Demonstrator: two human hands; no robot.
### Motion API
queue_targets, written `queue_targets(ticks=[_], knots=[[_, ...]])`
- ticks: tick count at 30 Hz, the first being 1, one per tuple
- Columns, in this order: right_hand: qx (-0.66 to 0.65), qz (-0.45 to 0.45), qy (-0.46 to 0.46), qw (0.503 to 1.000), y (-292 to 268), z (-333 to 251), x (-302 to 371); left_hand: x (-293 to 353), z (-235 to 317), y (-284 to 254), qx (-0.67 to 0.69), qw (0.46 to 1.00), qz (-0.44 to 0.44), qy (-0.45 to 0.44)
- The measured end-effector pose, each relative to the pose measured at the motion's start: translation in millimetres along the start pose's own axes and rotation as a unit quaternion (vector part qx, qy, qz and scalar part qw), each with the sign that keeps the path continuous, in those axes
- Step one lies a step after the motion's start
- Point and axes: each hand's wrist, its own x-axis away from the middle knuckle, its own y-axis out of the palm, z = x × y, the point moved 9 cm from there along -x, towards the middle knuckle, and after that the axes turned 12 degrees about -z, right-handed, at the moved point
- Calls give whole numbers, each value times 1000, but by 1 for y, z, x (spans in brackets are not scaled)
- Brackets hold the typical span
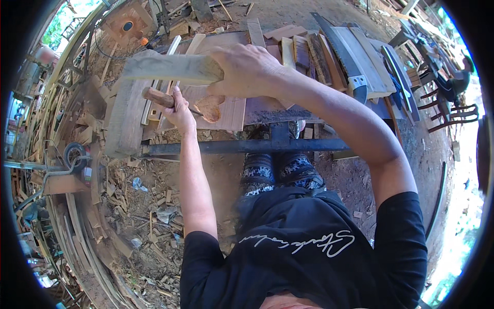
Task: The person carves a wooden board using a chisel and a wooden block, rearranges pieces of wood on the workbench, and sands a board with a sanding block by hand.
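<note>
Head view shows the right hand [247,69] clenched round one end of a thick wooden block [167,68] raised over the bench, and the left hand [180,110] wrapped tight on a wood-handled chisel [160,98] whose tip seems to meet a small rounded workpiece [210,107] lying on a flat board [231,110]. The block looks stiff and weighty, best gripped at its end; the chisel is light and rigid, held by the handle.

We saw a pale wooden block [167,68] raised level above the bench. A wooden-handled chisel [163,99] lay slanted below it, its tip at a rounded reddish workpiece [210,107].
</note>
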Motion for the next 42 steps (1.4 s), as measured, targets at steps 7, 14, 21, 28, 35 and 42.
queue_targets(ticks=[7,14,21,28,35,42], knots=[[-5,53,5,999,-6,4,18,1,-8,-14,59,997,50,-23],[-10,64,10,998,-5,15,25,0,-9,11,-35,999,-22,-18],[-15,94,4,995,-10,18,25,-9,-22,-2,-59,995,-15,-79],[-33,130,-39,990,-39,3,19,-9,16,29,-210,972,-27,103],[-1,46,-31,998,-17,7,3,-14,-3,14,-211,977,4,-9],[-63,58,-39,996,-19,1,11,-3,-13,-5,-106,993,-7,-50]])
